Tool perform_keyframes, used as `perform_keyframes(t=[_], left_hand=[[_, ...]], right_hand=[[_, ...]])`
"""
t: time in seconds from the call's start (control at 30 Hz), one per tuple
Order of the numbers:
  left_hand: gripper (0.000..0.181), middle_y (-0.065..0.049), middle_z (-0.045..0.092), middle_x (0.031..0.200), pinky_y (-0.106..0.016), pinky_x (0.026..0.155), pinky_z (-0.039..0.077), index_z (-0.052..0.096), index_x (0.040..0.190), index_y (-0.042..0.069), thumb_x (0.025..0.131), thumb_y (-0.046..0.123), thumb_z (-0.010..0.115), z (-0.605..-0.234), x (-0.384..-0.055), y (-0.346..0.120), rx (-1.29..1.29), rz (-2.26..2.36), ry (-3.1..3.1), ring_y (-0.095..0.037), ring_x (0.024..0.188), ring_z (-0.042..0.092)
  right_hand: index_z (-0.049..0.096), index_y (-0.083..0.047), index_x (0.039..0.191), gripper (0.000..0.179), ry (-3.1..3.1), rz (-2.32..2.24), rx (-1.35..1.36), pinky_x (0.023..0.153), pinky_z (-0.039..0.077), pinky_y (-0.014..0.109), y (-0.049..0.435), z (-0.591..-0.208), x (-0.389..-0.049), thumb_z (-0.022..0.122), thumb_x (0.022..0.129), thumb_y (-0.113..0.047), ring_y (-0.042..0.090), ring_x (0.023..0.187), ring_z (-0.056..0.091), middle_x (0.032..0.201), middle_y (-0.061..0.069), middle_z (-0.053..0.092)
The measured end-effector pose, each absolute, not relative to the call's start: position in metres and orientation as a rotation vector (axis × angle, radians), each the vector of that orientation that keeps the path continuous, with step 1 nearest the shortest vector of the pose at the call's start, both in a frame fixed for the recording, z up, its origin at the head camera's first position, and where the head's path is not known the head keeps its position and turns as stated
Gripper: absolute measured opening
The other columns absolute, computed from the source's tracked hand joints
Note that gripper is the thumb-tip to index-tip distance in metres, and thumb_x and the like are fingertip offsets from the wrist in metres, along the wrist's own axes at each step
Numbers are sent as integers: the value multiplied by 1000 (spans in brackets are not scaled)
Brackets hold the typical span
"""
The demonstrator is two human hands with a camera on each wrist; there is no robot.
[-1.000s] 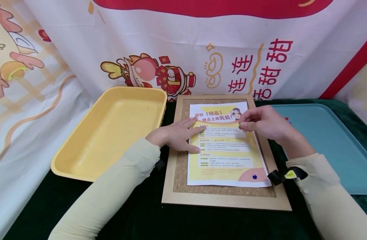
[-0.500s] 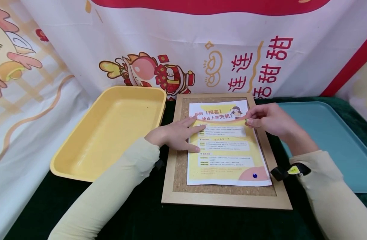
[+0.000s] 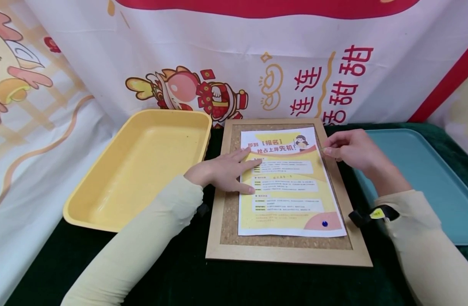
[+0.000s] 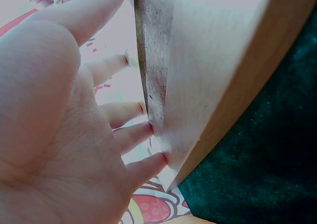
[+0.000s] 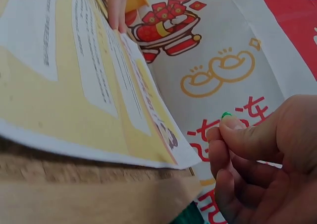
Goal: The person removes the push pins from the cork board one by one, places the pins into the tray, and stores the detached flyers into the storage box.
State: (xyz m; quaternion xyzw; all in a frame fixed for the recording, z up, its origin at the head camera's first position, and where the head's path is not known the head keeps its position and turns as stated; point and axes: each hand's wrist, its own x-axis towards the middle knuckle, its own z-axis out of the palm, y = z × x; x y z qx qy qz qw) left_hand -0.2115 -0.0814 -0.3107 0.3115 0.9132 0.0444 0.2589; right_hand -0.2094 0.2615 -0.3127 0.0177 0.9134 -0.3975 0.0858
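Observation:
A printed yellow-and-white flyer (image 3: 281,216) lies on a cork board (image 3: 230,221) with a wooden frame. My left hand (image 3: 227,172) rests with spread fingers across the flyer's left edge; the left wrist view shows its fingertips along that side. Between thumb and fingertips, my right hand (image 3: 352,148) pinches a small green pushpin (image 5: 226,115), most of it hidden by the fingers. That hand is over the right side of the frame, just past the flyer's upper right edge. A blue pushpin (image 3: 324,223) is stuck in the flyer's lower right corner.
Left of the board stands a yellow tray (image 3: 142,170). A blue-green tray (image 3: 421,170) lies to the right, partly behind the right arm. Dark green cloth (image 3: 256,284) covers the table, and a printed white curtain (image 3: 226,51) hangs behind.
My right hand has moved right, from over the flyer to beyond its right edge, still pinching the green pushpin. The left hand has stayed in place on the flyer.

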Motion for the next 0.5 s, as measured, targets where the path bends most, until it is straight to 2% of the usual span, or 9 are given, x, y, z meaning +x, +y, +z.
perform_keyframes(t=[0.23, 0.5], left_hand=[[90, -9, -7, 181, -55, 135, 9, 14, 172, 33, 101, 62, 61, -310, -211, -81, 847, 125, 2474, -30, 169, -7], [89, -9, -7, 181, -55, 135, 9, 14, 172, 33, 101, 62, 61, -310, -211, -81, 847, 120, 2474, -30, 169, -6]], right_hand=[[66, -2, 134, 36, 2741, -1170, 141, 94, 50, 46, 279, -315, -211, 59, 109, -27, 35, 115, 49, 131, 23, 57], [64, -2, 141, 44, 2762, -1160, 219, 91, 54, 46, 299, -318, -213, 59, 110, -33, 36, 120, 48, 142, 25, 54]])
